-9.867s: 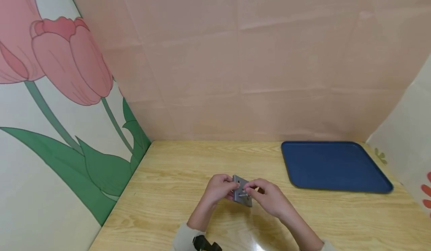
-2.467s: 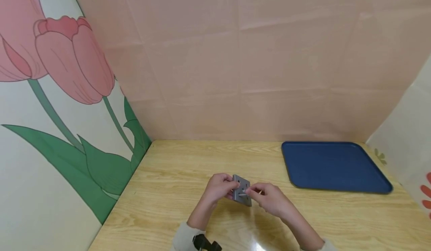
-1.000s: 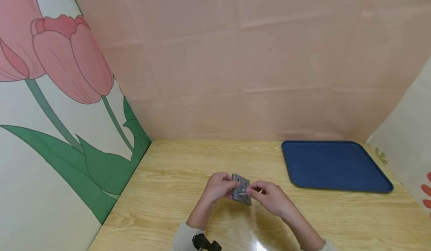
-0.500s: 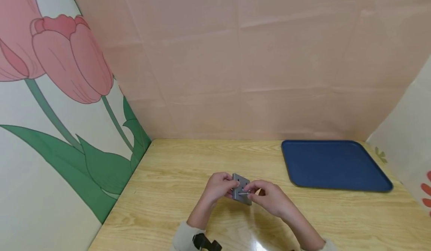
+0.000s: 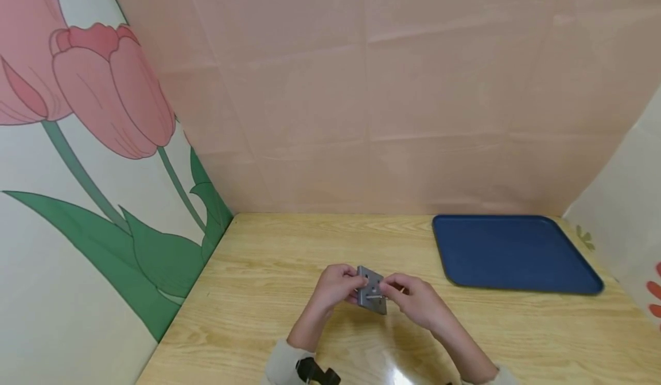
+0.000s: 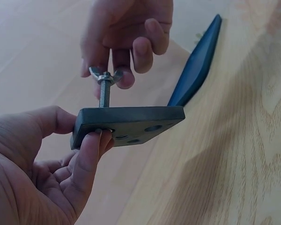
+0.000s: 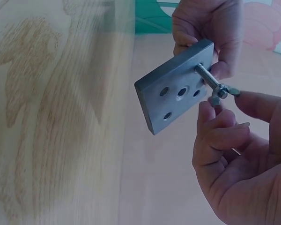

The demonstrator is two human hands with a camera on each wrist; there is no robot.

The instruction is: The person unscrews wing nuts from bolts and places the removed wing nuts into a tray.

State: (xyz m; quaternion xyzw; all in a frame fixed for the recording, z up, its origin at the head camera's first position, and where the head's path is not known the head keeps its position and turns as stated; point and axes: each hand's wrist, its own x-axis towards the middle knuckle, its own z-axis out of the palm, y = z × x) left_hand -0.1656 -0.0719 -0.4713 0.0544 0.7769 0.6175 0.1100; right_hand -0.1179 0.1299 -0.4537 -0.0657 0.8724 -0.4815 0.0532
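Observation:
A grey rectangular metal plate (image 7: 182, 75) with several holes is held above the table, tilted. My left hand (image 5: 334, 286) grips it at one edge, thumb on one face and fingers on the other. A threaded bolt (image 7: 207, 76) sticks out of the plate, and a wing nut (image 7: 220, 92) sits near the bolt's free end. My right hand (image 5: 415, 303) pinches the wing nut's wings between thumb and fingertips. In the left wrist view, a left fingertip (image 6: 90, 143) lies under the plate by the bolt's hole; the bolt's head is hidden.
A blue tray (image 5: 516, 253) lies at the back right of the wooden table (image 5: 289, 247). A plain pinkish sheet (image 5: 361, 115) hangs behind the table, and a tulip-patterned panel (image 5: 103, 247) stands on the left.
My right fingers have shifted around the wing nut, spreading half a second ago and now back together at its wings. The plate and my left hand stay almost in place.

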